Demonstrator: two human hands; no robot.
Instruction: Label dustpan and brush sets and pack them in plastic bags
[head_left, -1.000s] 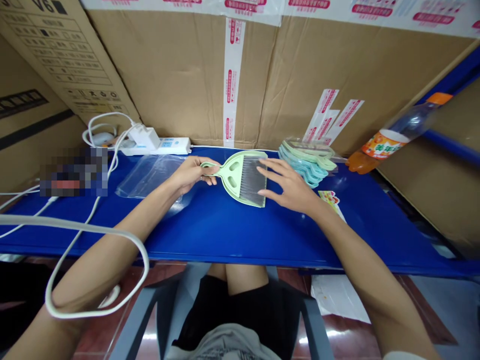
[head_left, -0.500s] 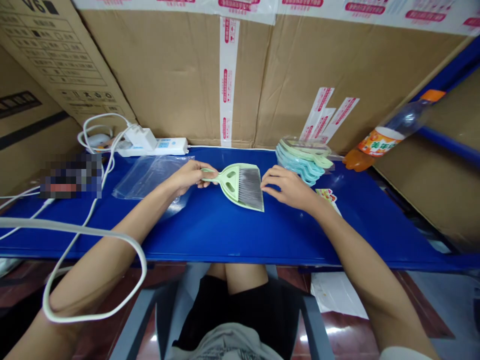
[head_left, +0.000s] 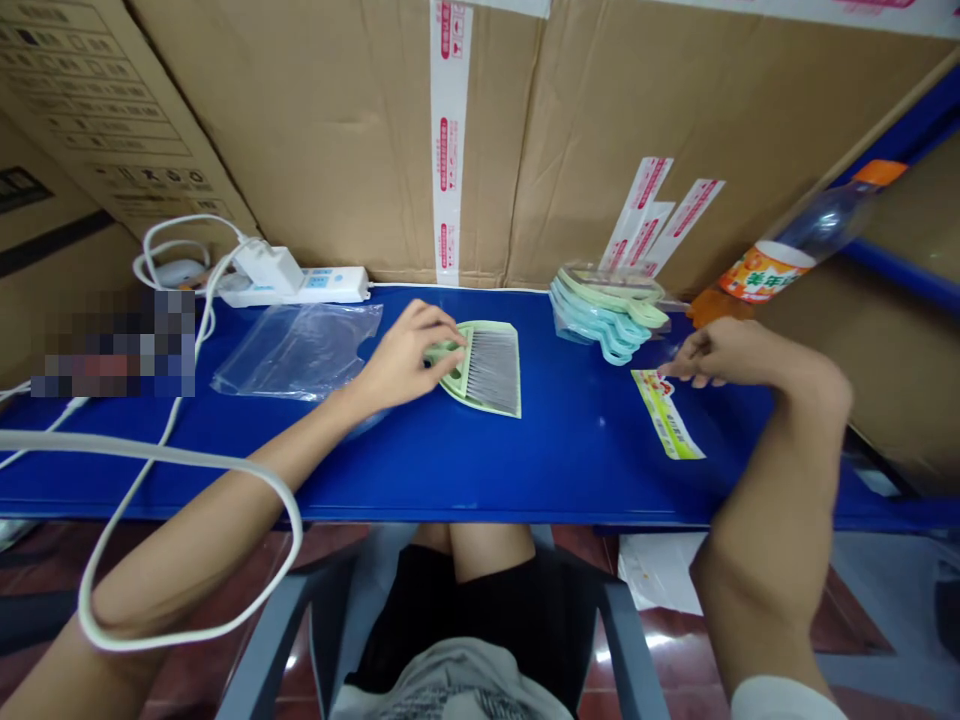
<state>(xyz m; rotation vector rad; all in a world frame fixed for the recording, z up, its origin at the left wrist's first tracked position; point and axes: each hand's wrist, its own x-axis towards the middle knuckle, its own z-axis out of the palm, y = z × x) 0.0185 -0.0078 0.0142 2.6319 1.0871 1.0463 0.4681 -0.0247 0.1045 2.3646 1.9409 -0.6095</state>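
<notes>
A light green dustpan (head_left: pixel 513 400) with a small grey-bristled brush (head_left: pixel 491 365) nested in it lies on the blue table. Over its handle end is my left hand (head_left: pixel 416 352), palm down with the fingers apart and the fingertips at the brush's green part. Farther right, my right hand (head_left: pixel 724 355) has its fingers pinched at the upper end of a yellow-green and white printed card (head_left: pixel 666 415) on the table. Behind that, a stack of green and light blue plastic pieces (head_left: pixel 607 310) sits in clear wrapping.
Clear plastic bags (head_left: pixel 300 350) lie left of my left hand. A white power strip (head_left: pixel 330 285) with plugs and cables stands at the back left, and a white cable loops over my left forearm. An orange drink bottle (head_left: pixel 772 268) leans at the back right. Cardboard (head_left: pixel 345 130) rises behind the table.
My left hand has let go of the handle and moved over the brush's green part. My right hand has moved right, from the dustpan's edge to the printed card.
</notes>
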